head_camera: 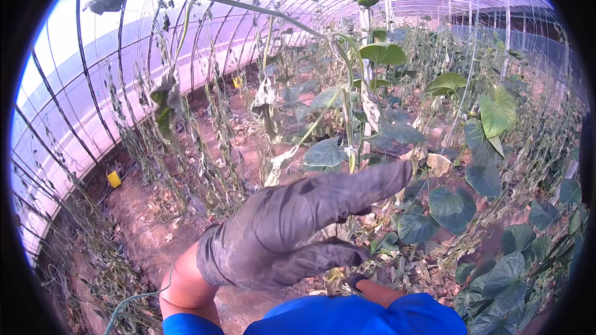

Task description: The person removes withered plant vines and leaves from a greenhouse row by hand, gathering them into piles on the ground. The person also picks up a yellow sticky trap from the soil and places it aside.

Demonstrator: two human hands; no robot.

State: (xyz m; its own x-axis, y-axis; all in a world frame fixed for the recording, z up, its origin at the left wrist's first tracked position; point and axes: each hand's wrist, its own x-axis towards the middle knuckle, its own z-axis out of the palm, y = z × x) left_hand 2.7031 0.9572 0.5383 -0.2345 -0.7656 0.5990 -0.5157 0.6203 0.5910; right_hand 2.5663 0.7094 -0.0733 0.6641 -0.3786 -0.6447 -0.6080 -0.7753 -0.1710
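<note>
My left hand (288,228), in a dark, soiled glove, reaches across the middle of the view with its fingers pointing right, thumb apart from them and nothing seen between. Just beyond its fingertips stands a climbing vine stem (347,116) with a small white clip (350,150) on it. Green leaves (324,152) and a withered leaf (281,164) hang from this plant. My right hand (356,280) is low, near my blue shirt (363,318); only its dark glove cuff shows clearly, and its fingers are mostly hidden behind the left hand.
Rows of wilted vines (223,125) on strings stand at the left, leafier plants (451,209) at the right. A long vine stem (251,7) arches overhead. A teal cord (125,302) hangs by my left arm. Dry leaves litter the soil (139,209); yellow cards (114,179) are near the plastic wall.
</note>
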